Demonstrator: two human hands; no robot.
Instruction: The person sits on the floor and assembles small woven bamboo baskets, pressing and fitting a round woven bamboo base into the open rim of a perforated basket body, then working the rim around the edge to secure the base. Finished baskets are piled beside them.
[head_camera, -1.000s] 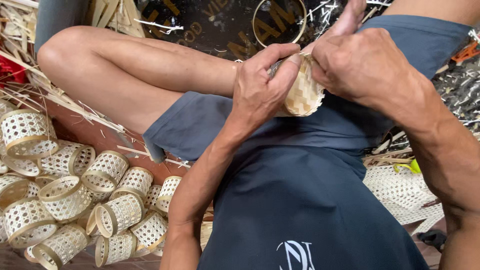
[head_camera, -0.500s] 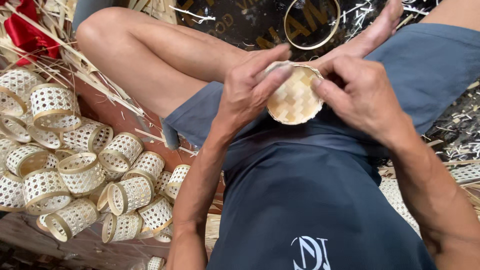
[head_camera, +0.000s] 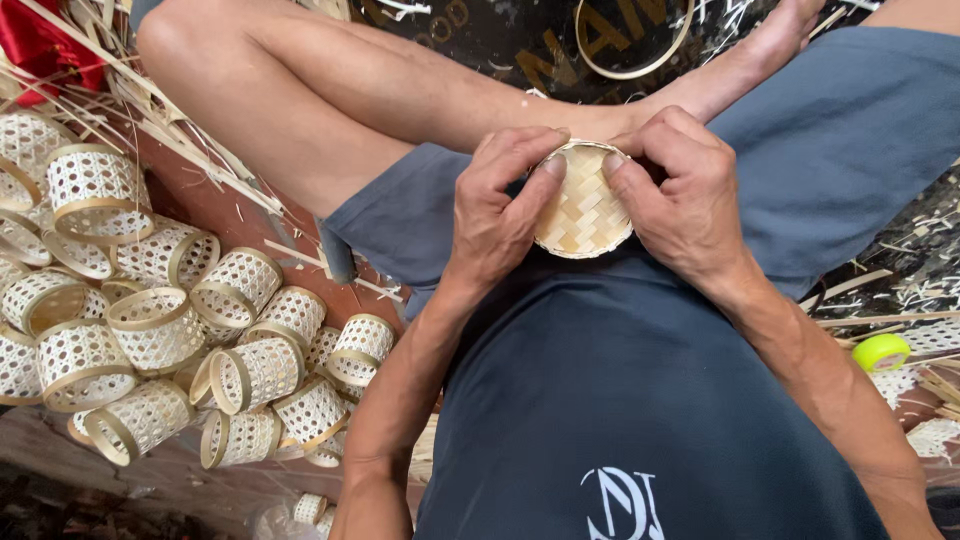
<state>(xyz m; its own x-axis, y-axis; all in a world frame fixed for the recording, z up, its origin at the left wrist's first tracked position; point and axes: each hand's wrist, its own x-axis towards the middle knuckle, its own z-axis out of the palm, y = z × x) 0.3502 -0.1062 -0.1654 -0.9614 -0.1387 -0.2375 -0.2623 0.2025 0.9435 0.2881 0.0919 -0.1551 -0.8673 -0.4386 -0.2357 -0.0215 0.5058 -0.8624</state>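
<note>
A small round woven bamboo piece with a thin hoop rim is held over my lap, its flat plaited face turned up toward me. My left hand grips its left edge, thumb pressing on the rim. My right hand grips its right edge, thumb on the plaited face near the top. Both hands rest against my blue shorts and dark blue shirt. My bare leg is folded across the top of the view.
A heap of several small open-weave bamboo cylinders lies on the floor at left. Loose bamboo strips and a red cloth sit at upper left. A bamboo hoop lies on a dark mat. A yellow-green tape roll is at right.
The woven piece has been turned from edge-on to flat face up. Both hands have shifted down toward my lap, and the view has moved slightly right and down.
</note>
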